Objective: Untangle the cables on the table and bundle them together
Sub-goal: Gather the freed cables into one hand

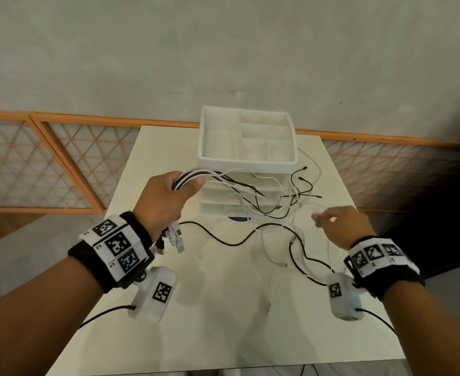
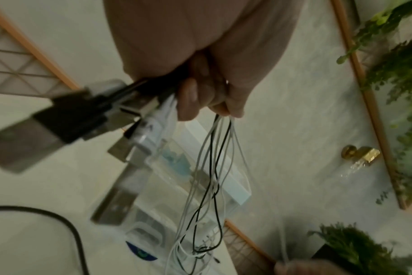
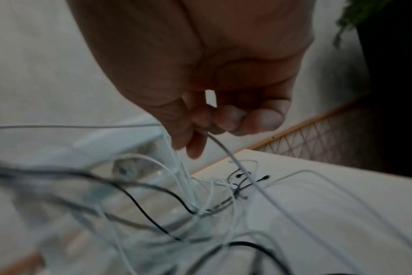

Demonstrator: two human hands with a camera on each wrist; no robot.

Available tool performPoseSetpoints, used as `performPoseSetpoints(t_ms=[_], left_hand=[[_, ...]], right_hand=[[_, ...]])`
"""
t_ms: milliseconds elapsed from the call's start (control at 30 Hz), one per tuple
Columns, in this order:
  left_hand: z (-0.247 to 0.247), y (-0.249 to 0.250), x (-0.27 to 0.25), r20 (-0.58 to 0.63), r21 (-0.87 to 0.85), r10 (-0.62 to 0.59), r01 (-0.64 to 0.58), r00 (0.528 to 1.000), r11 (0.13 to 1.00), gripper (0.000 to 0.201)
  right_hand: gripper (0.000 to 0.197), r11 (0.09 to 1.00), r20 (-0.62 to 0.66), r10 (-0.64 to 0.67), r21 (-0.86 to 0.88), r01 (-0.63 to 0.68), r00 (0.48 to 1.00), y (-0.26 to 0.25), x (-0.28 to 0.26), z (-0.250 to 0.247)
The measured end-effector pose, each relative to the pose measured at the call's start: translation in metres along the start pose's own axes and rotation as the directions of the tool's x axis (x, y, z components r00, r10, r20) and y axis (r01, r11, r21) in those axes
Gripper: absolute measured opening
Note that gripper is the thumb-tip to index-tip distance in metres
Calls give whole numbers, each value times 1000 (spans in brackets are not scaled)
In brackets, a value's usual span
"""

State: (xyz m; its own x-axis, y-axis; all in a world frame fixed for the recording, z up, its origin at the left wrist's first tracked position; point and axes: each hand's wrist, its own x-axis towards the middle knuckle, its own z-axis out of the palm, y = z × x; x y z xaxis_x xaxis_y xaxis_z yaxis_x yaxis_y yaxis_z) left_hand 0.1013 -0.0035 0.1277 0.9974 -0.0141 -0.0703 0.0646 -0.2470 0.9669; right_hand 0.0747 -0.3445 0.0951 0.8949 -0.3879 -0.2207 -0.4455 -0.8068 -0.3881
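My left hand (image 1: 169, 196) is raised above the table and grips a bunch of black and white cables (image 1: 193, 176). Their USB plugs (image 1: 173, 238) hang below the fist, also seen close in the left wrist view as plugs (image 2: 120, 119). The free ends trail right into a tangle (image 1: 283, 204) in front of the organizer. My right hand (image 1: 337, 226) pinches one thin white cable (image 3: 226, 150) between thumb and fingers, above the table's right side. A thicker black cable (image 1: 223, 240) lies loose on the table.
A white plastic drawer organizer (image 1: 247, 158) stands at the back of the white table (image 1: 223, 321). Orange-framed lattice panels (image 1: 47, 164) line the wall behind. Green plants (image 2: 397, 89) show at the right in the left wrist view.
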Motion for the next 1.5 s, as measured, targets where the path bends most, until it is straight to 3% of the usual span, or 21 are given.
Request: performPoseSetpoints(t_ms=[33,100,133,200,300,433,533,600,667,767,867,933,1000,1067,1133,1200,1267,1333,1400,1500], left_hand=[[0,-3,1,3,64,-18,18,1000,998,45],[2,-9,1,39,176,-74,66,996,982,42],[2,-11,1,56,211,-107,93,993,973,41],[4,-13,0,89,228,-172,147,981,962,43],[6,-12,-3,154,199,-258,226,954,954,46],[6,-9,-7,162,233,-272,231,949,945,47],[5,-9,-9,167,176,-250,221,954,959,44],[6,-8,-11,184,119,-227,208,956,971,42],[7,-7,-11,201,111,-193,174,960,979,38],[13,1,-10,235,189,-100,55,967,980,35],[29,16,-13,378,274,52,-166,924,947,30],[40,29,-18,504,283,117,-292,856,913,24],[44,35,-20,586,269,140,-354,798,896,30],[41,36,-20,605,274,126,-354,786,894,42],[36,34,-20,577,348,30,-279,816,895,52],[35,22,-19,496,446,-76,-179,865,877,53],[39,4,-15,366,524,-100,-116,925,844,46],[41,-14,-12,226,577,-104,-46,969,816,43],[42,-28,-8,129,511,-153,66,980,857,42],[41,-34,-8,91,223,-262,237,961,946,41]], right_hand=[[39,988,-31,-31,151,35,999,-5,-2,-10],[46,869,-101,-59,484,101,993,-22,-8,-33],[47,811,-140,-65,569,134,988,-29,-10,-44],[46,769,-221,-82,607,202,972,-40,-6,-61],[42,784,-320,-67,569,248,945,-48,12,-74],[47,798,-399,-81,523,299,914,-57,39,-77],[41,847,-217,-99,495,197,971,-47,59,-60],[55,931,-35,-50,359,59,998,-35,66,-42],[67,976,8,-40,217,38,999,-32,60,-25],[74,932,34,-267,265,249,963,-51,23,-6],[83,823,161,-536,321,469,829,-80,-22,16],[62,810,194,-584,197,552,788,-88,-31,31],[28,882,269,-469,95,461,841,-85,-22,30],[9,961,278,-274,108,253,921,-64,0,23],[10,969,-9,-193,155,192,981,-44,20,11],[22,928,-296,-228,223,299,928,-31,25,5],[55,879,-246,-306,298,372,920,-30,15,13],[81,918,-113,-260,280,282,959,-21,6,38],[70,969,-50,-181,161,187,982,-5,-4,71],[43,986,136,-104,-116,120,985,11,-20,117]])
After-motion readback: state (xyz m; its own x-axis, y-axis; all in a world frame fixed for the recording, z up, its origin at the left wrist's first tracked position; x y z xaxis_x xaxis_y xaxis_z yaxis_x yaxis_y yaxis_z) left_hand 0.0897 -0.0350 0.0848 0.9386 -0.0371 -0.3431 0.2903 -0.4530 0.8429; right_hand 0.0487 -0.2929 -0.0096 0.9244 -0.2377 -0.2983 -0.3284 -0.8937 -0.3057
